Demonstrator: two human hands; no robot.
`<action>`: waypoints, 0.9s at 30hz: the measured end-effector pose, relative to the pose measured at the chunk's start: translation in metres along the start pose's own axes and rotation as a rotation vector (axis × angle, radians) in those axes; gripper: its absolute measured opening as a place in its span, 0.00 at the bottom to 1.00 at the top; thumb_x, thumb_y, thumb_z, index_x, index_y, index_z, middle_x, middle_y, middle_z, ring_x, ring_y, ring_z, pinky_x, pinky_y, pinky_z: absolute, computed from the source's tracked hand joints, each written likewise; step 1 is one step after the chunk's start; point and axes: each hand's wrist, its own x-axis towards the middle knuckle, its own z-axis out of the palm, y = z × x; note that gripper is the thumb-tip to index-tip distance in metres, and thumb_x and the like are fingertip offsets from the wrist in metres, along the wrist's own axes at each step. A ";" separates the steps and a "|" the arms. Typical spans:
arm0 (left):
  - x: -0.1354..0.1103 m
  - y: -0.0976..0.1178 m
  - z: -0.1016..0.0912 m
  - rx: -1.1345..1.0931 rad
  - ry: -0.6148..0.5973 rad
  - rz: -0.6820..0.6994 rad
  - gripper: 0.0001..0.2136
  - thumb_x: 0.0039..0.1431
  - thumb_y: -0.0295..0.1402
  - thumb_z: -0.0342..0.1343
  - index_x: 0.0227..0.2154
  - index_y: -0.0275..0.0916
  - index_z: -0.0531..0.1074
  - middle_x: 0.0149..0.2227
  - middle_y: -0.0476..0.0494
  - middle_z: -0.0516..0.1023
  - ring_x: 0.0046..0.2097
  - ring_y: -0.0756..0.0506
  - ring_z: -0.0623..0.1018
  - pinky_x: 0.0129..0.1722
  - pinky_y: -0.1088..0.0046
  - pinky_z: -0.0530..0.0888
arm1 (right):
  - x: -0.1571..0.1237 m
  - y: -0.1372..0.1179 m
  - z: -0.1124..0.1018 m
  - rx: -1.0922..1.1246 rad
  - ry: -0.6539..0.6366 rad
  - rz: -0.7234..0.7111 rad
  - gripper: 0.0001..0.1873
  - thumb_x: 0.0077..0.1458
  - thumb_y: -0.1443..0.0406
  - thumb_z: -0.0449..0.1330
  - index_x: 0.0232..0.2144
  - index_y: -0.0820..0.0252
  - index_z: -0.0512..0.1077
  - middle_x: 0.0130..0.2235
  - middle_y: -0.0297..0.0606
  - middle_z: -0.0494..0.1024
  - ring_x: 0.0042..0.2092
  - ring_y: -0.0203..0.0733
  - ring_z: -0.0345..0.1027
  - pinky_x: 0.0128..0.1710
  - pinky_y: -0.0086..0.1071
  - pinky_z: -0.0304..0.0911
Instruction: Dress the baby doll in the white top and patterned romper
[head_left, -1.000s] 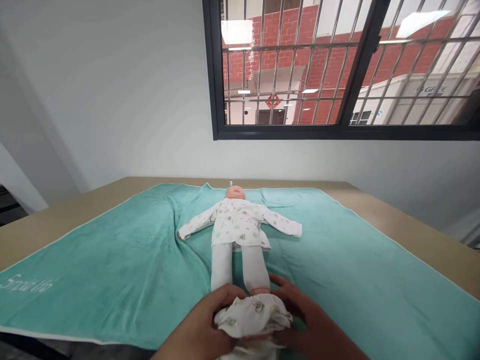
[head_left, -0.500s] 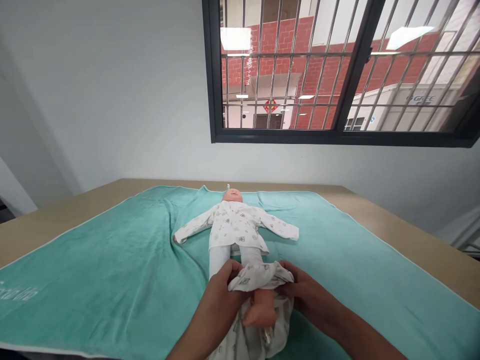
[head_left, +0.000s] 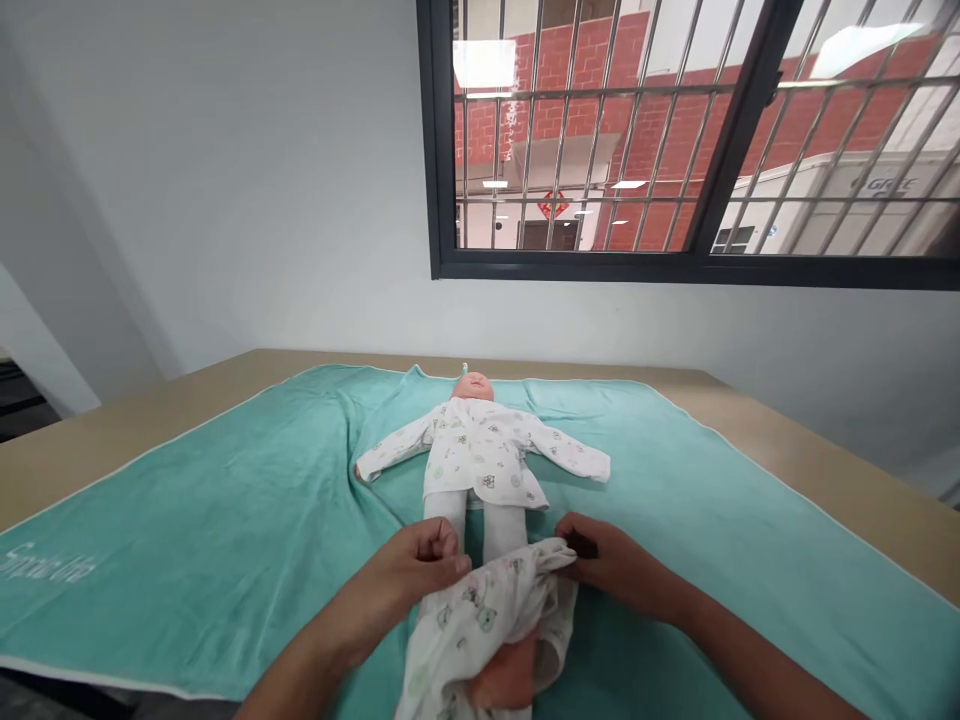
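Observation:
A baby doll (head_left: 474, 386) lies on its back, head away from me, in a white printed top (head_left: 491, 455) and white leg coverings (head_left: 504, 528). White printed baby pants (head_left: 480, 625) are bunched around its lower legs, with a bare foot (head_left: 508, 672) showing near the bottom. At the upper left edge of the pants is my left hand (head_left: 409, 570), fingers curled and thumb against the fabric; its exact grip is partly hidden. My right hand (head_left: 607, 565) pinches the gathered upper right edge of the pants.
A teal blanket (head_left: 240, 520) with white edging covers most of the tan tabletop (head_left: 780, 440). Behind it stands a pale wall (head_left: 300, 200) with a dark-framed, barred window (head_left: 577, 268).
My left hand has moved left, away from the right one, and the pants' upper edge is drawn wider between them. The foot is now lower and more covered. The view has shifted slightly.

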 end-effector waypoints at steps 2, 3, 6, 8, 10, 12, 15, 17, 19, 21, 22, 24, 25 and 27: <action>-0.004 0.008 0.000 0.207 -0.042 -0.030 0.09 0.50 0.36 0.59 0.30 0.37 0.67 0.26 0.54 0.62 0.29 0.52 0.62 0.27 0.78 0.58 | 0.003 0.002 0.000 -0.031 -0.002 0.000 0.10 0.51 0.59 0.59 0.30 0.59 0.66 0.30 0.31 0.68 0.32 0.36 0.57 0.30 0.29 0.54; -0.007 0.012 0.001 0.315 -0.050 -0.034 0.08 0.49 0.34 0.60 0.32 0.38 0.69 0.28 0.53 0.65 0.31 0.51 0.64 0.29 0.78 0.60 | 0.004 0.002 0.000 -0.043 0.004 0.000 0.10 0.51 0.59 0.59 0.29 0.59 0.66 0.30 0.31 0.68 0.32 0.36 0.57 0.30 0.29 0.55; -0.012 0.018 0.008 0.593 -0.011 0.017 0.07 0.48 0.31 0.57 0.33 0.40 0.72 0.34 0.51 0.70 0.35 0.48 0.69 0.32 0.76 0.62 | 0.008 0.002 0.001 -0.041 0.002 -0.008 0.08 0.50 0.61 0.59 0.29 0.59 0.65 0.31 0.32 0.68 0.32 0.36 0.58 0.31 0.29 0.57; -0.013 0.015 0.012 0.709 0.048 0.070 0.07 0.49 0.31 0.56 0.34 0.41 0.72 0.36 0.50 0.71 0.36 0.47 0.69 0.34 0.75 0.62 | 0.007 -0.003 0.001 -0.008 -0.004 -0.036 0.05 0.50 0.64 0.57 0.30 0.58 0.64 0.35 0.34 0.68 0.35 0.37 0.60 0.34 0.29 0.59; -0.013 0.008 0.013 0.808 0.086 0.129 0.09 0.48 0.33 0.59 0.34 0.42 0.72 0.36 0.48 0.71 0.39 0.45 0.69 0.37 0.72 0.61 | 0.003 -0.016 -0.001 0.006 0.004 -0.103 0.06 0.46 0.69 0.55 0.31 0.58 0.64 0.42 0.38 0.68 0.42 0.40 0.62 0.40 0.31 0.62; -0.013 -0.001 0.012 0.869 0.102 0.180 0.08 0.47 0.34 0.61 0.32 0.41 0.73 0.34 0.47 0.72 0.41 0.42 0.68 0.41 0.69 0.60 | -0.001 -0.038 -0.003 -0.012 -0.025 -0.194 0.13 0.45 0.72 0.53 0.36 0.58 0.67 0.49 0.40 0.66 0.50 0.43 0.59 0.49 0.36 0.60; -0.011 -0.012 0.009 0.705 0.192 0.168 0.06 0.52 0.35 0.58 0.29 0.40 0.69 0.33 0.48 0.70 0.39 0.44 0.67 0.40 0.70 0.61 | 0.004 -0.076 -0.001 -0.048 -0.176 -0.281 0.18 0.50 0.71 0.52 0.43 0.53 0.69 0.48 0.38 0.69 0.50 0.43 0.61 0.50 0.36 0.58; -0.008 -0.018 0.009 0.432 0.275 0.157 0.09 0.56 0.38 0.55 0.28 0.39 0.64 0.31 0.50 0.67 0.35 0.47 0.66 0.36 0.73 0.63 | 0.018 -0.095 0.005 -0.069 -0.234 -0.268 0.13 0.52 0.65 0.56 0.42 0.53 0.70 0.43 0.35 0.72 0.44 0.42 0.64 0.43 0.33 0.60; -0.003 -0.020 0.011 0.118 0.296 0.171 0.13 0.57 0.41 0.54 0.27 0.39 0.59 0.26 0.53 0.63 0.30 0.51 0.64 0.30 0.77 0.63 | 0.038 -0.104 0.015 -0.089 -0.298 -0.239 0.11 0.47 0.60 0.62 0.34 0.56 0.70 0.34 0.32 0.71 0.35 0.37 0.63 0.34 0.29 0.57; 0.002 -0.019 0.015 -0.163 0.294 0.176 0.14 0.56 0.42 0.56 0.28 0.40 0.57 0.24 0.55 0.62 0.26 0.53 0.63 0.25 0.79 0.61 | 0.059 -0.103 0.025 -0.060 -0.408 -0.229 0.13 0.42 0.60 0.66 0.26 0.58 0.65 0.26 0.27 0.64 0.29 0.33 0.56 0.28 0.27 0.51; 0.004 -0.017 0.016 -0.283 0.302 0.176 0.15 0.56 0.42 0.57 0.29 0.40 0.57 0.23 0.55 0.63 0.25 0.54 0.63 0.24 0.80 0.61 | 0.068 -0.100 0.030 -0.010 -0.460 -0.220 0.15 0.40 0.60 0.66 0.24 0.59 0.63 0.24 0.26 0.60 0.28 0.31 0.53 0.26 0.26 0.48; 0.008 -0.014 0.017 -0.477 0.310 0.173 0.15 0.55 0.41 0.58 0.30 0.40 0.57 0.23 0.55 0.65 0.24 0.54 0.65 0.24 0.80 0.62 | 0.083 -0.089 0.037 0.183 -0.473 -0.172 0.14 0.40 0.63 0.64 0.23 0.59 0.60 0.24 0.25 0.57 0.27 0.30 0.49 0.26 0.26 0.46; 0.009 -0.013 0.015 -0.549 0.304 0.168 0.14 0.55 0.40 0.58 0.29 0.40 0.58 0.23 0.55 0.65 0.24 0.54 0.65 0.24 0.80 0.63 | 0.089 -0.082 0.040 0.314 -0.442 -0.132 0.14 0.40 0.64 0.63 0.22 0.59 0.58 0.24 0.25 0.56 0.26 0.30 0.48 0.25 0.26 0.46; 0.011 -0.012 0.007 -0.631 0.261 0.151 0.14 0.55 0.39 0.59 0.27 0.38 0.59 0.24 0.54 0.65 0.25 0.55 0.66 0.26 0.80 0.64 | 0.100 -0.069 0.045 0.568 -0.372 -0.036 0.15 0.36 0.68 0.60 0.21 0.58 0.54 0.22 0.24 0.54 0.24 0.29 0.45 0.23 0.25 0.44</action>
